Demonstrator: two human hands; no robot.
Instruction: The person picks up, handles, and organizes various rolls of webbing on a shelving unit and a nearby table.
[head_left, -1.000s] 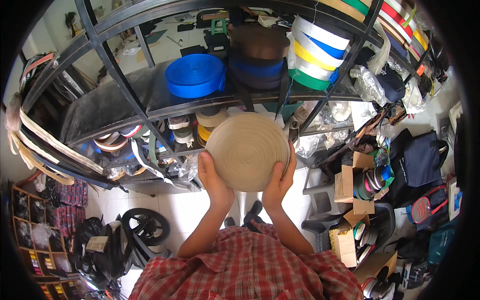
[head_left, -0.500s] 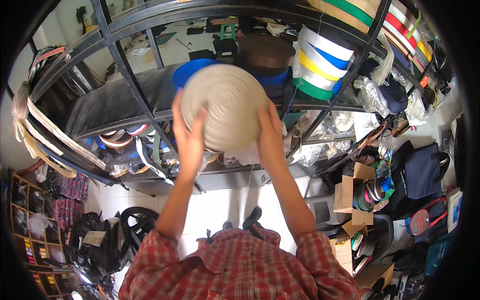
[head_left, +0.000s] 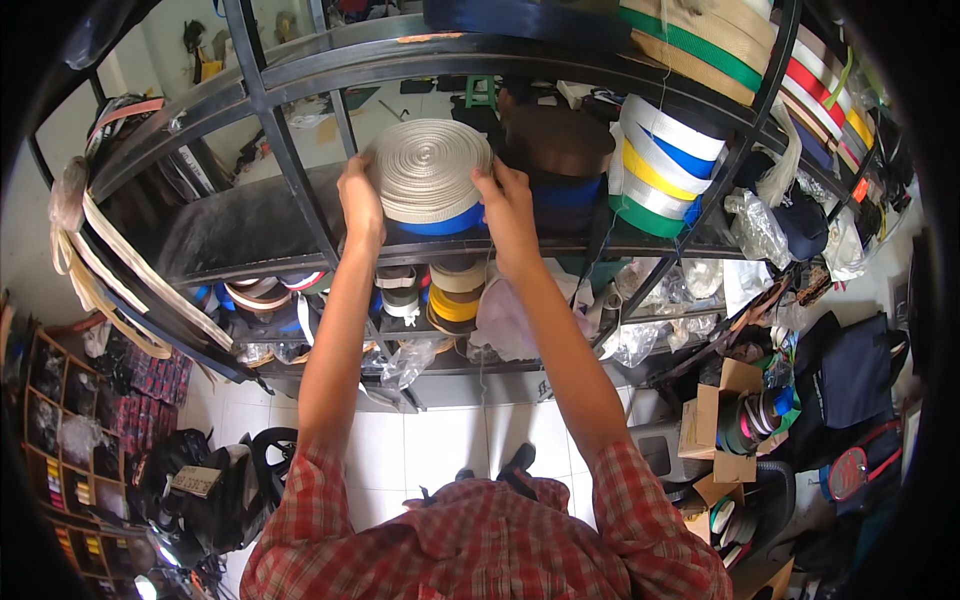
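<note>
A wide roll of beige webbing [head_left: 425,165], coiled flat, rests on a blue roll [head_left: 437,224] that stands on the black shelf. My left hand [head_left: 361,203] holds its left edge. On the opposite edge is my right hand [head_left: 508,212], its thumb on the top rim and its fingers bent. The undersides of both rolls are hidden. Close to my right hand stands a dark brown roll [head_left: 560,140] over another blue one.
A stack of white, yellow, blue and green webbing rolls [head_left: 665,165] stands farther right, past a slanting shelf bar. Smaller rolls [head_left: 455,300] and plastic bags [head_left: 412,362] fill the lower shelf. An upright metal post [head_left: 290,170] rises left of my left hand. Cardboard boxes [head_left: 705,425] sit at right.
The beige roll has gone from tilted in the air, close to me, to lying level on the blue roll. Both hands moved forward with it and still hold its sides.
</note>
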